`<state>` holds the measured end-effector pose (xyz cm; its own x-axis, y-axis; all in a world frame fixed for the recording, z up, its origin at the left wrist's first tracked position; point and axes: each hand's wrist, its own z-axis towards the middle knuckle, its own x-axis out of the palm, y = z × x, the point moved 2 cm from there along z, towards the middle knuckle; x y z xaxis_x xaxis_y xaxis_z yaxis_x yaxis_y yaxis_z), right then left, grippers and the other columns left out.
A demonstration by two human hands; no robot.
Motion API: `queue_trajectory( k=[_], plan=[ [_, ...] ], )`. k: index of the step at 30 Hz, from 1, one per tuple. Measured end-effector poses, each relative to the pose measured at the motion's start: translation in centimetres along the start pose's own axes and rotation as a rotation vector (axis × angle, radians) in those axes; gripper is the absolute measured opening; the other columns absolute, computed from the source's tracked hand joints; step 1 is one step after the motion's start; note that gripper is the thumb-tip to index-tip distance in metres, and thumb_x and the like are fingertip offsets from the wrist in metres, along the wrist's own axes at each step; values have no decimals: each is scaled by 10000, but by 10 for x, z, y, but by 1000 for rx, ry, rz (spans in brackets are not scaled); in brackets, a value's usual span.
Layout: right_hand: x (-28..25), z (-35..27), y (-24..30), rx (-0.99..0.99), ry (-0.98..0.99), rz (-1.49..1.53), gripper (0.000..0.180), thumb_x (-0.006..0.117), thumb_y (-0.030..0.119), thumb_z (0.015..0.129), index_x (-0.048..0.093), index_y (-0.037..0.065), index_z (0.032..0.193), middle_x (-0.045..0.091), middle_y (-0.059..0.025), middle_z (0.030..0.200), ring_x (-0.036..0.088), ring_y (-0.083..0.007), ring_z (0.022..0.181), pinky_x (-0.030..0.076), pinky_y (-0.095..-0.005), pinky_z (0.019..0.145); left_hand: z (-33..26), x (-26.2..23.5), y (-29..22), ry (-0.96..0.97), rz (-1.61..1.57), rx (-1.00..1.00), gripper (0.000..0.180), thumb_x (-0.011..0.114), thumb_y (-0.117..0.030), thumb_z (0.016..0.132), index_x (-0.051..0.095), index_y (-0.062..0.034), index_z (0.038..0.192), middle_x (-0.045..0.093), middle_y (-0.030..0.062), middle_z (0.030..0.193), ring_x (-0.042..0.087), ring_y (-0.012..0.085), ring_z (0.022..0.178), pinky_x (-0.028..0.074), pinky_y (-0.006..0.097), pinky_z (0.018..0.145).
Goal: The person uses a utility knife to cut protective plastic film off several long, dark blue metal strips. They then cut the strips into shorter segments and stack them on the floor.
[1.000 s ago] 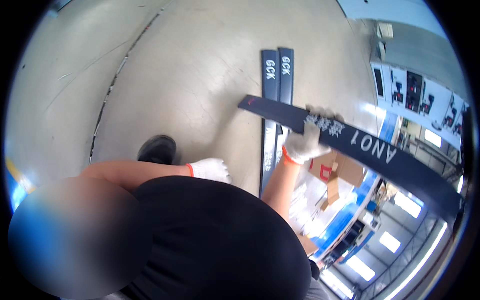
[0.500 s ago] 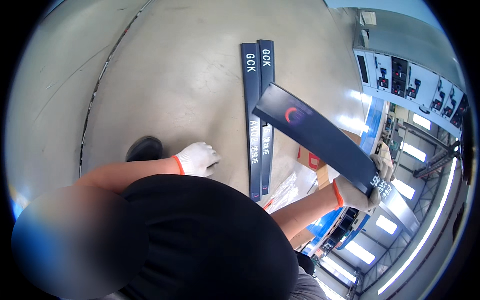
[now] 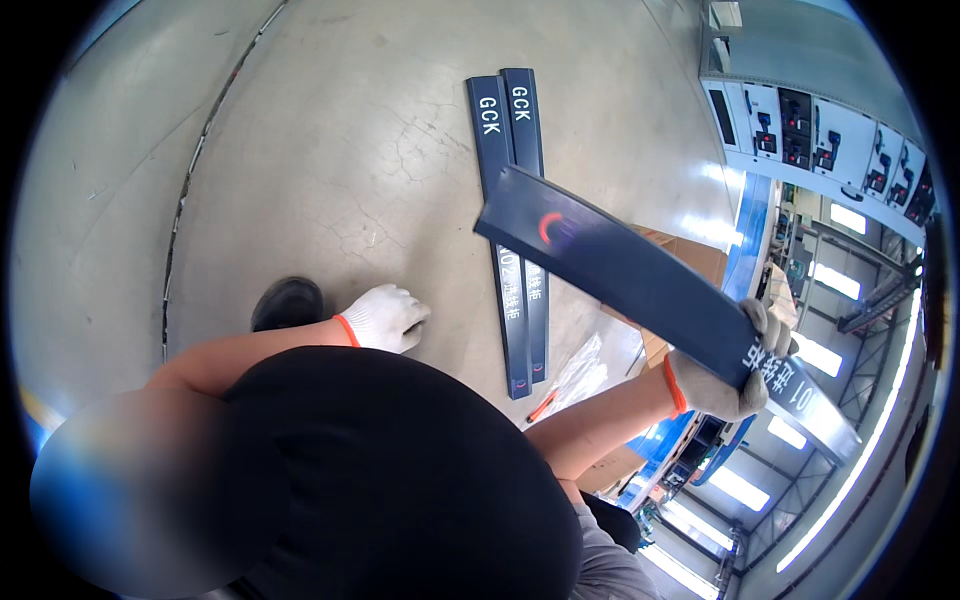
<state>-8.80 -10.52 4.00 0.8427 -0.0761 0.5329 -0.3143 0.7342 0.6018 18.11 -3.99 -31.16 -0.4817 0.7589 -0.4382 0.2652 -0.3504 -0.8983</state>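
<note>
My right hand (image 3: 735, 385), in a white work glove with an orange cuff, is closed around a long dark nameplate strip (image 3: 620, 265). The strip slants from upper left to lower right, with a red arc mark near its left end and white lettering by my hand. My left hand (image 3: 388, 318), gloved the same way, hangs over the floor with fingers loosely curled and nothing visible in them. Two more dark lettered strips (image 3: 490, 130) lie side by side on the floor. The raised strip hides part of both.
Clear plastic wrap (image 3: 580, 385) and an orange-handled tool (image 3: 541, 405) lie near the strips. An open cardboard box (image 3: 690, 255) is behind my held strip. Grey switchgear cabinets (image 3: 845, 140) stand at upper right. A dark shoe (image 3: 288, 303) is beside my left forearm.
The far left end of the held strip has shifted slightly left across the strips on the floor. My right hand keeps its grip; my left hand has moved slightly left.
</note>
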Motion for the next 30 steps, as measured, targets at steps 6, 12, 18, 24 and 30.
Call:
queue_trajectory(
  k=[6,12,18,24,30],
  plan=[
    [-20,-58,-133,42,92,-526,627,569,73,796,536,-23,1415,702,-188,1033,730,-299,983,611,-521,1001,-9,13,14,28,67,-18,155,686,-221,896,748,-94,959,751,141,942,713,373,949,553,514,915],
    [-68,-155,-207,207,-100,-722,544,511,-19,703,565,-37,1244,663,-151,1006,706,-305,925,601,-524,988,4,1,6,61,-7,-48,227,681,-252,911,765,-92,1050,758,180,967,722,400,956,568,528,904],
    [-9,-110,-156,258,-199,-354,496,545,118,773,587,85,1266,652,-118,1044,678,-285,977,566,-549,1003,2,-36,48,-232,-495,-548,615,747,-480,996,603,-79,1441,706,148,1388,700,315,1238,542,449,1053],
    [7,-78,-90,232,-334,-179,394,637,268,901,593,145,1273,641,-42,1094,649,-230,997,551,-484,1002,56,-155,-19,-602,-332,200,909,976,-223,769,525,-81,1545,664,139,1454,690,330,1235,542,440,1055],
    [-37,-82,-60,264,-651,-122,338,668,318,945,534,84,1150,585,-98,1014,651,-246,948,568,-432,946,84,-209,-99,-522,-99,710,693,963,-77,651,724,-80,1301,767,115,1077,731,364,952,566,460,845]
  ],
)
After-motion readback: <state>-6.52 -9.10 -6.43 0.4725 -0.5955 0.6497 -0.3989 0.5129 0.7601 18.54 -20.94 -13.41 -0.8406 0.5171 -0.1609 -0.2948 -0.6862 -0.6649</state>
